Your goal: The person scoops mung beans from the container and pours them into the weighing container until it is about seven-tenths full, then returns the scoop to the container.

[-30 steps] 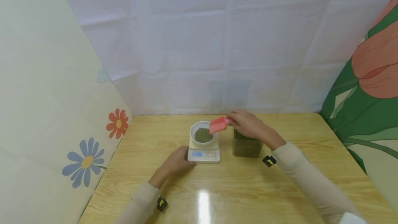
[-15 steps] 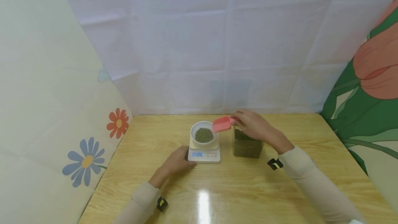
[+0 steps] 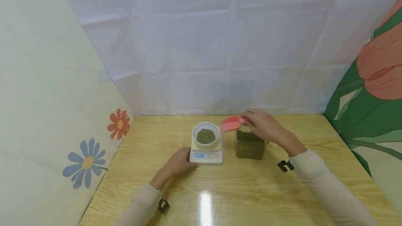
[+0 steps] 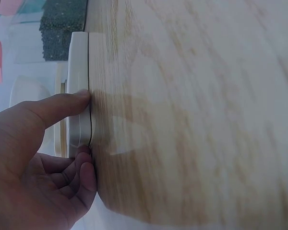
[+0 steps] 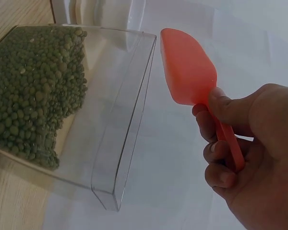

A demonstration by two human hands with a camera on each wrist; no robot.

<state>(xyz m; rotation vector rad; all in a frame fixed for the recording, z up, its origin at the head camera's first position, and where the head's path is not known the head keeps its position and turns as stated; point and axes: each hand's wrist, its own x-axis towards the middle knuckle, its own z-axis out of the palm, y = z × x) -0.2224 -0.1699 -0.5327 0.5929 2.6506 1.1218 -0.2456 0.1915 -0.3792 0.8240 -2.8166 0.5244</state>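
Note:
My right hand grips the handle of a pink scoop, held in the air between the white bowl and a clear box. No beans show in the scoop. Small green beans, which look like mung beans, partly fill the box. A heap of the same green beans lies in the bowl, on top of a white kitchen scale with a lit display. At the scale's front left corner, my left hand holds its edge; the thumb presses the front side and the fingers are curled against the left side.
The wooden table ends at a white cloth backdrop just behind the scale and box. Flower-printed panels stand along both sides. The box's walls rise well above the beans inside.
My right hand has carried the scoop rightward, from the bowl's right rim to the gap beside the box. The left hand and scale have stayed in place.

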